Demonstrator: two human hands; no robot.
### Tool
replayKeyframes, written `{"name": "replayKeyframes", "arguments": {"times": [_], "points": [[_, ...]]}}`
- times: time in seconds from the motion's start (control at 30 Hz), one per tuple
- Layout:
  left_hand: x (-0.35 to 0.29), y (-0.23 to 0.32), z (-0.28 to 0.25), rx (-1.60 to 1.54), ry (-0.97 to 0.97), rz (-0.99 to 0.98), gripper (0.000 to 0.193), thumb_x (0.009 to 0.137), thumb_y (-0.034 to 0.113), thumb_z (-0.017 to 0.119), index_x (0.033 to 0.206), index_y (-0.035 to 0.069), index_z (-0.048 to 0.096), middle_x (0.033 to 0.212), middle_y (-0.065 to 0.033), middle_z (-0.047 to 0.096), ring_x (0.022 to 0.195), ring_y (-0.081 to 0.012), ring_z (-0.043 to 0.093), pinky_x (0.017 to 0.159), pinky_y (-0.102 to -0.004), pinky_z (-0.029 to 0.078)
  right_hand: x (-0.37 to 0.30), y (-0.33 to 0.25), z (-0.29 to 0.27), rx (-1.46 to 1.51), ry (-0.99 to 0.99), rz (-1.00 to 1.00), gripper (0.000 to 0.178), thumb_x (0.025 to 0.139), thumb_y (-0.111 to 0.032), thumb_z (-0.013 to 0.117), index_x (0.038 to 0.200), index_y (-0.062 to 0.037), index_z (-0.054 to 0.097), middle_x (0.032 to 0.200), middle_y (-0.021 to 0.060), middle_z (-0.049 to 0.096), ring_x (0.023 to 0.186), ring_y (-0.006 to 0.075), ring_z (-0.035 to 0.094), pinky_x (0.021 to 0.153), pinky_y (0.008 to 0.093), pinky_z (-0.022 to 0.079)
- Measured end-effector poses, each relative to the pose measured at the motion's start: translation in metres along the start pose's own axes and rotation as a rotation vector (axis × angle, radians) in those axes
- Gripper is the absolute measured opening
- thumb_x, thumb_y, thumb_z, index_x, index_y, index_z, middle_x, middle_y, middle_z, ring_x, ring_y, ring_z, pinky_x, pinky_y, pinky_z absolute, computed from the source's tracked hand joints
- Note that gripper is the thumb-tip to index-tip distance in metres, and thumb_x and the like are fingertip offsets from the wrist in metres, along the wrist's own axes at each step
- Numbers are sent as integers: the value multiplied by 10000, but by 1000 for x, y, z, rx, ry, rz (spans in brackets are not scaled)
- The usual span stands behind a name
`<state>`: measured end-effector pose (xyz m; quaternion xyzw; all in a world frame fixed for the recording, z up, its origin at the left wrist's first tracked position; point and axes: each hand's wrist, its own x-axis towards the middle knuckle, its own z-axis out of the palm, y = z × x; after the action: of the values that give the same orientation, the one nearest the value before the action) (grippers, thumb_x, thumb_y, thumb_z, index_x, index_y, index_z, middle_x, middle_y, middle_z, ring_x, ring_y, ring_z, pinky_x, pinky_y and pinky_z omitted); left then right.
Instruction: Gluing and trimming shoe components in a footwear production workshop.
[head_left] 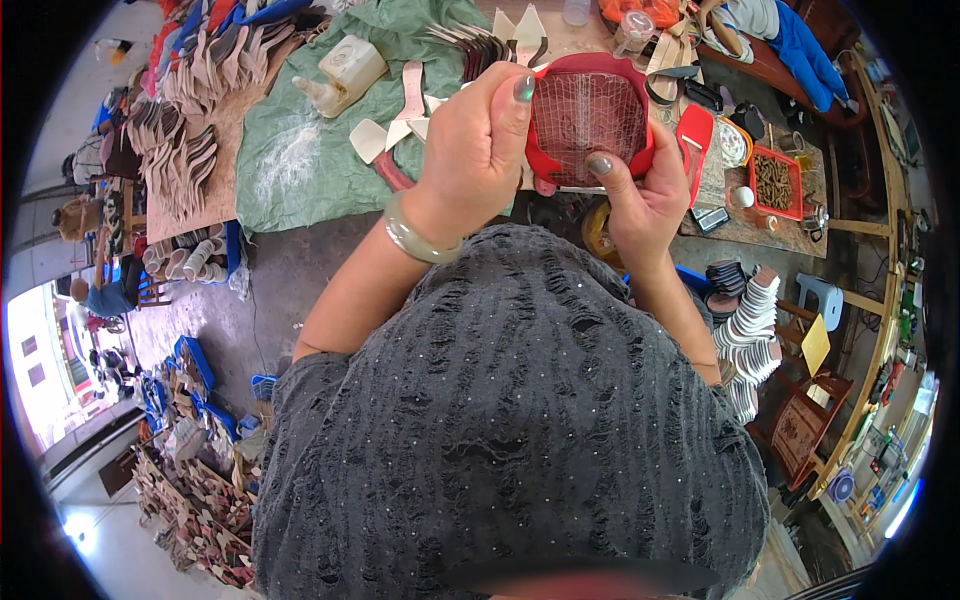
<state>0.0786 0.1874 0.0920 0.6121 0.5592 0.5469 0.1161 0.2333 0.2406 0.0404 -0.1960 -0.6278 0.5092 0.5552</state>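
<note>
The left grip (478, 150) is closed at the left edge of a red shoe upper (590, 110), its fingers curled in and its thumb raised along that side. The right grip (645, 205) pinches the lower right of the same piece, thumb on the near edge and fingers around the side. The shoe upper is thus held between the two grips, in front of the body, with pale netting spread over its dark red inner face.

Just left of the left grip, several cream pieces (369, 140) lie on a green sheet (330, 165) that covers part of the desk (575, 38). Farther left and beyond is a whitish plastic bottle (352, 66). Beyond the left grip stands a row of dark strips (470, 48).

Near the right grip, to its right, is another red piece (696, 135). Farther right are a phone (711, 220), a small white ball (742, 197) and a red basket (757, 207) full of small brown bits (773, 182).
</note>
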Motion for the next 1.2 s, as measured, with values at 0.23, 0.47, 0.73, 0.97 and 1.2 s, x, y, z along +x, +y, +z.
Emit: {"name": "replayKeyframes", "arguments": {"times": [0.23, 0.47, 0.73, 0.97, 1.2], "points": [[-12, 1, 23, -338, 89, -89, 346, 992, 287, 409, 1007, -17, 574, 706, -60, 574, 573, -136, 529, 538, -291, 429, -3, 9, 1, 332, 53, 271, 451, 849, -90, 645, 1238, 18, 444, 972, 58, 603, 709, 69, 566, 544, 179, 467], [-15, -1, 18, -246, -55, -113, 321, 977, 259, 444, 1083, -13, 578, 769, -87, 605, 607, -142, 553, 548, -283, 444, 0, 12, 4, 474, 48, 303, 431, 845, -96, 646, 1211, 2, 441, 879, 49, 592, 572, 67, 515, 453, 194, 407], [-15, -5, 22, -128, -116, -171, 323, 942, 254, 499, 1127, 1, 575, 885, -131, 615, 779, -226, 600, 699, -309, 473, 4, 30, -4, 574, -42, 354, 424, 880, -153, 598, 1237, -7, 421, 928, 72, 599, 599, 99, 558, 450, 202, 426], [-15, -20, 40, -547, -284, -8, 878, 857, 612, 443, 1438, 15, 165, 1382, -155, 347, 1260, -272, 352, 1065, -363, 244, 3, 39, 0, 692, -140, 521, 437, 918, -226, 543, 1290, -43, 404, 1139, 42, 546, 1008, 118, 537, 834, 267, 450], [-16, -30, 37, -256, -195, 132, 882, 832, 594, 515, 1452, 59, 188, 1268, -183, 379, 1156, -312, 394, 1013, -381, 304, 7, 30, 1, 177, -87, 329, 284, 899, -128, 579, 1149, -10, 509, 1085, 53, 576, 844, 75, 560, 681, 192, 458]]}}
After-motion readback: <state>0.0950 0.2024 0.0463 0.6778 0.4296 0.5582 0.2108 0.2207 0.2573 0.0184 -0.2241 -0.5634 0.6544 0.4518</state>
